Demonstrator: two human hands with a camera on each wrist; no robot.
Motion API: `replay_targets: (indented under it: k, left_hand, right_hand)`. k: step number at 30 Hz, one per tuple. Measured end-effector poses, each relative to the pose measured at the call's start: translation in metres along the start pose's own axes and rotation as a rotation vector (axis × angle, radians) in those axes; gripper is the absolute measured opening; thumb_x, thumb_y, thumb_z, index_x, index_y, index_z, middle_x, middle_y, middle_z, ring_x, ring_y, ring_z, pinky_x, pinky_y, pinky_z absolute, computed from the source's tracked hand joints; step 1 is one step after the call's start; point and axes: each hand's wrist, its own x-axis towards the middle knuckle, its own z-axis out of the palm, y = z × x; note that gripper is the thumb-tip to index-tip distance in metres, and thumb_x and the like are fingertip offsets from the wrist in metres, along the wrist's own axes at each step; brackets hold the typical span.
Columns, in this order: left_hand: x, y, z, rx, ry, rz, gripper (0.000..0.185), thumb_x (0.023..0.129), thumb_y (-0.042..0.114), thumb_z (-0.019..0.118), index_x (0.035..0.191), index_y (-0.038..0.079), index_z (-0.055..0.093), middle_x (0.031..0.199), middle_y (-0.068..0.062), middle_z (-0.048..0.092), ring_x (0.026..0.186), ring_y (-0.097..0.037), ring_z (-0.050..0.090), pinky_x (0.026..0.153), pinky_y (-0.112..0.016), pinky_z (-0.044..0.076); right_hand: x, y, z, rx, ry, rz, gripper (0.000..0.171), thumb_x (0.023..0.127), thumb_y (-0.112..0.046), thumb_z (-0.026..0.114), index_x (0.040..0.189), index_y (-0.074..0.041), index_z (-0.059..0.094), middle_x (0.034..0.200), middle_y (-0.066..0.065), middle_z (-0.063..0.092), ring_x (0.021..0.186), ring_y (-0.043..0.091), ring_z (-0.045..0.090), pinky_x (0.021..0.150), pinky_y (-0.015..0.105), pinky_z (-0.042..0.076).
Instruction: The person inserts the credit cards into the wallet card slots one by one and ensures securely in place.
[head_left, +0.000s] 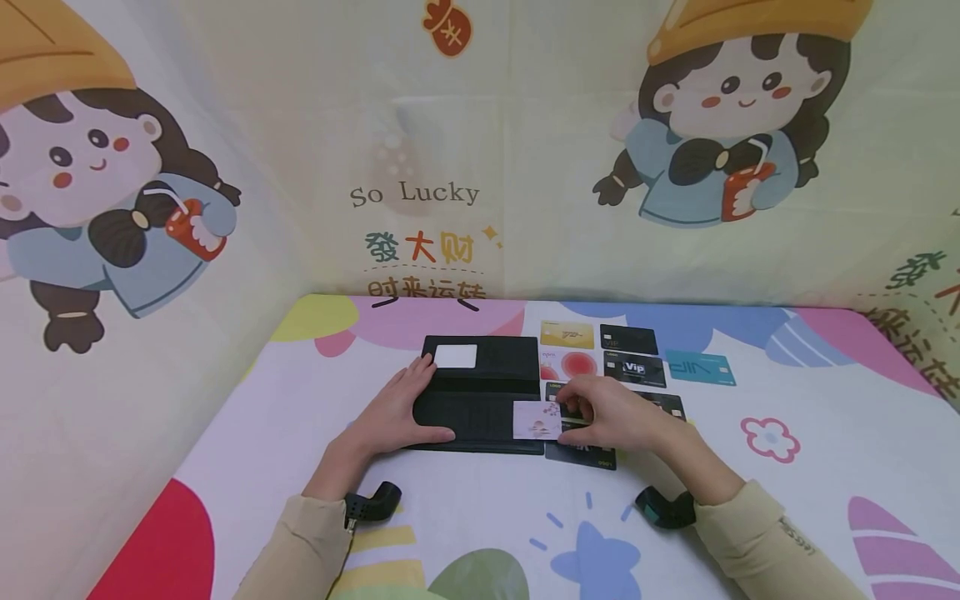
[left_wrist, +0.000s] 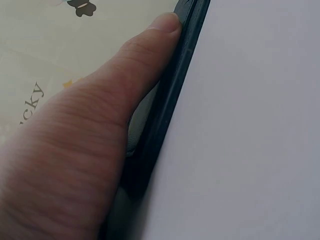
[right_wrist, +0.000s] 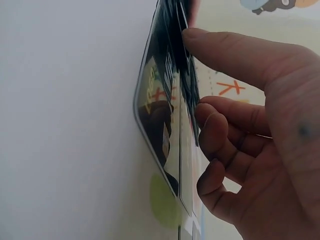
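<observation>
A black wallet (head_left: 480,421) lies unfolded on the table, a white card (head_left: 455,357) in its upper half. My left hand (head_left: 390,410) rests on its left side, fingers straight and thumb along the lower part; in the left wrist view the thumb (left_wrist: 145,47) presses near the wallet's edge (left_wrist: 172,95). Over the lower half's right edge, my right hand (head_left: 615,412) pinches a pale pink card (head_left: 536,421) by its right end. Beneath that hand lie black cards (head_left: 581,456), partly hidden. The right wrist view shows the hand (right_wrist: 250,130) with thumb and fingers at a card's edge.
Right of the wallet, several cards lie in rows: a gold card (head_left: 567,334), a red-and-white card (head_left: 567,364), a black VIP card (head_left: 634,369) and a teal card (head_left: 701,367). The patterned tablecloth (head_left: 465,508) meets a printed backdrop (head_left: 562,250) behind.
</observation>
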Motion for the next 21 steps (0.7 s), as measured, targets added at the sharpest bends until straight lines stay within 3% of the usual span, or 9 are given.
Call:
replay_targets:
  k: [21]
  left_hand:
    - [0.001,-0.001,0.001,0.003,-0.001,0.002,0.118,0.073,0.067,0.078,0.160,0.006,0.027,0.168,-0.006,0.014,0.154,-0.027,0.011,0.121,-0.052,0.014]
  right_hand:
    - [0.012,-0.010,0.012,-0.033,0.016,-0.051,0.045,0.081,-0.031,0.087,0.114,-0.008,0.068,0.084,-0.008,0.057,0.073,0.009,0.053,0.065,0.023,0.051]
